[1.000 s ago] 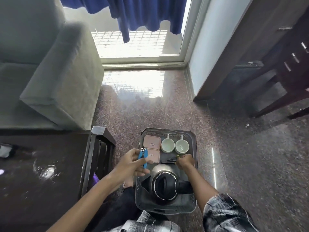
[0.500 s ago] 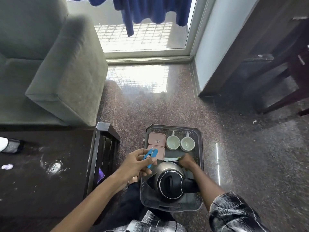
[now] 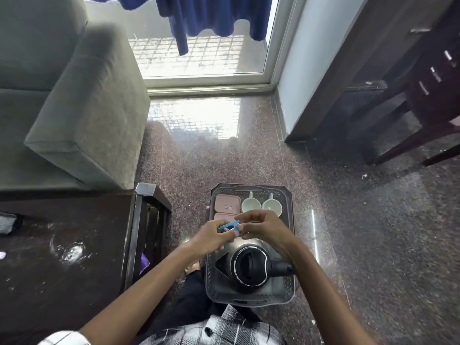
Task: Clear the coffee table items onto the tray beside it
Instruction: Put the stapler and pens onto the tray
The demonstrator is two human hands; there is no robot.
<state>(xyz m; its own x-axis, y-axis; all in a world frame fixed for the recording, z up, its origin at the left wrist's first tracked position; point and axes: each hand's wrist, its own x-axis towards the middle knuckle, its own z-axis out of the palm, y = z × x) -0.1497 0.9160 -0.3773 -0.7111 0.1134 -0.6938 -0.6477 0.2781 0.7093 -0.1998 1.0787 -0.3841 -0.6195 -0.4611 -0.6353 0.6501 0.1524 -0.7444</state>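
Hands over tray (image 3: 249, 188): blue item (image 3: 229, 224) pinched by left hand (image 3: 209, 237) and right hand (image 3: 266, 229).
Fumbled in handover, it could be bounced off the kettle (image 3: 250, 265).

No legible text (box label (image 3: 227, 207) blurred)

A home living room — grey sofa (image 3: 82, 115), dark coffee table (image 3: 62, 257), curtained balcony door (image 3: 199, 46).

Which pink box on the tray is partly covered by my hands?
The nearer pink box, by the kettle: the left hand and right hand cover its near edge. The farther pink box, by the tray's far rim, shows whole.
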